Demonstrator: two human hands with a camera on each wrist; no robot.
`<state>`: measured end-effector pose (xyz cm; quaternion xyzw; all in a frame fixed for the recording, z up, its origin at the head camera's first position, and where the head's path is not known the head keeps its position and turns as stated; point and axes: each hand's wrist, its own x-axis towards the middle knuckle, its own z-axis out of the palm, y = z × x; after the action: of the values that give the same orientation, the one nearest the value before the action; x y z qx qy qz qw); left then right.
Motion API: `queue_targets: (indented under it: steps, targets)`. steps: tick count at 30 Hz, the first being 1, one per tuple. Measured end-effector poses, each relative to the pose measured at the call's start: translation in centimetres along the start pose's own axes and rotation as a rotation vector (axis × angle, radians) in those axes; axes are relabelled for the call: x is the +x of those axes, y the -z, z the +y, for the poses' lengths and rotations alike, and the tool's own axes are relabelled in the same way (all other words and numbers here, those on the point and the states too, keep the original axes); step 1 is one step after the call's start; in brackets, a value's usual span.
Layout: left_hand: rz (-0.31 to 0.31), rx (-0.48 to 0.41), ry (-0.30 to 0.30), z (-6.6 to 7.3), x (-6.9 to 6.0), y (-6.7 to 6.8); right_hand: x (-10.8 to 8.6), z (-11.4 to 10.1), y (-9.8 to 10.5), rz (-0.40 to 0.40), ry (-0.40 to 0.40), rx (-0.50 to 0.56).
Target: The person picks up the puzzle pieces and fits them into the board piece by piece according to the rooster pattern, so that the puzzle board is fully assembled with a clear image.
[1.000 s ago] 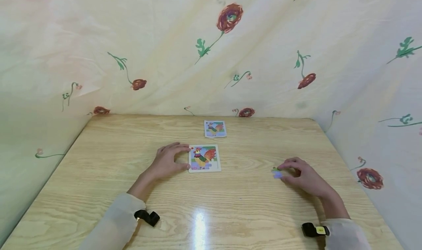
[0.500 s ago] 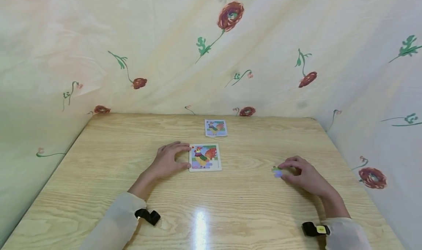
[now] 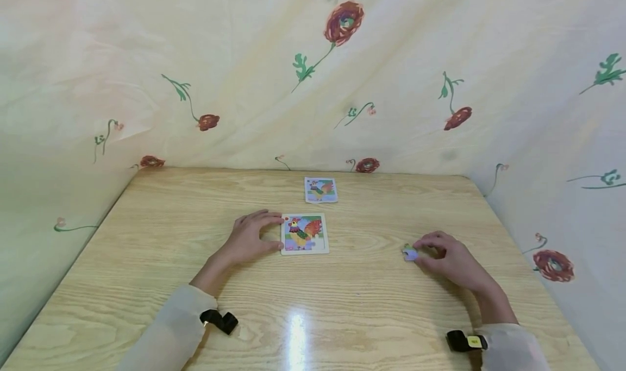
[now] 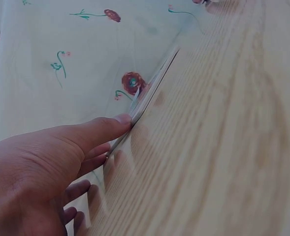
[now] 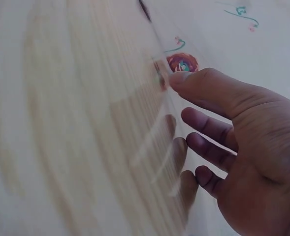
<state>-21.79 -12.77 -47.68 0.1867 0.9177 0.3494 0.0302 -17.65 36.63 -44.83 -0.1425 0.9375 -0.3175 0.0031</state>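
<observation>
In the head view a square jigsaw puzzle (image 3: 304,233) with a rooster picture lies in its white frame on the table. Its lower right part shows a bare white gap. My left hand (image 3: 251,238) holds the frame's left edge, thumb at the near corner and fingers at the far one. The left wrist view shows the thumb of that left hand (image 4: 61,152) against the thin edge of the frame (image 4: 152,93). Off to the right, a purple and green puzzle piece (image 3: 408,253) is pinched at its right side by my right hand (image 3: 452,262).
Behind the puzzle lies a paper card (image 3: 320,190) with the same rooster picture. The wooden table (image 3: 342,306) ends at a flowered cloth (image 3: 244,88) hung at the back and sides.
The puzzle piece has turned and tilted slightly in my right fingers. My left hand and the puzzle stay where they were.
</observation>
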Motion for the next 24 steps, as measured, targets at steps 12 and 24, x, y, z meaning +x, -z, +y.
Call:
queue_targets:
  steps: [12,24]
  targets:
    - [-0.001,-0.009,0.004,0.1,0.0,0.1,2.3,-2.5,-1.4,0.115,0.038,-0.008]
    - [0.006,-0.017,0.000,0.2,-0.1,0.1,5.1,-5.7,-4.1,0.061,0.014,0.094]
